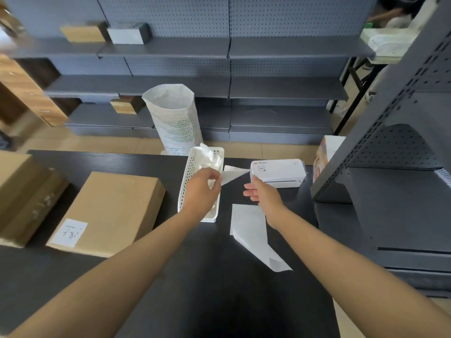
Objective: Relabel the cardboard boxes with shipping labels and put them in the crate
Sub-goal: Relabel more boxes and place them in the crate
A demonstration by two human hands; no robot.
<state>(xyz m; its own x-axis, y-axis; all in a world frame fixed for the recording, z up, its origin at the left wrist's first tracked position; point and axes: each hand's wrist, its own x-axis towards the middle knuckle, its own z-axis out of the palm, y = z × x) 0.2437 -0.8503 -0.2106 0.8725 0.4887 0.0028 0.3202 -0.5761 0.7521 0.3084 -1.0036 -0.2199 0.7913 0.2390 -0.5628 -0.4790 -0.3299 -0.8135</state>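
Backing paper [253,236] lies nearest on the black table [219,289]. Beyond it, the left hand [203,189] pinches a white label sheet [231,175] over the white basket [195,189], its long axis running right toward the label printer [278,173]. The right hand [262,195], fingers loosely spread and empty, is nearer the printer. The cardboard box [109,211] lies left.

A stockroom: grey pegboard shelving [229,47], cardboard boxes [109,211], label printer [278,173].

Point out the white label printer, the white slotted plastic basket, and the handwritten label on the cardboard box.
White label printer [278,172]: head view, top cover.
White slotted plastic basket [187,175]: head view, left wall.
Handwritten label [69,232]: head view, centre.
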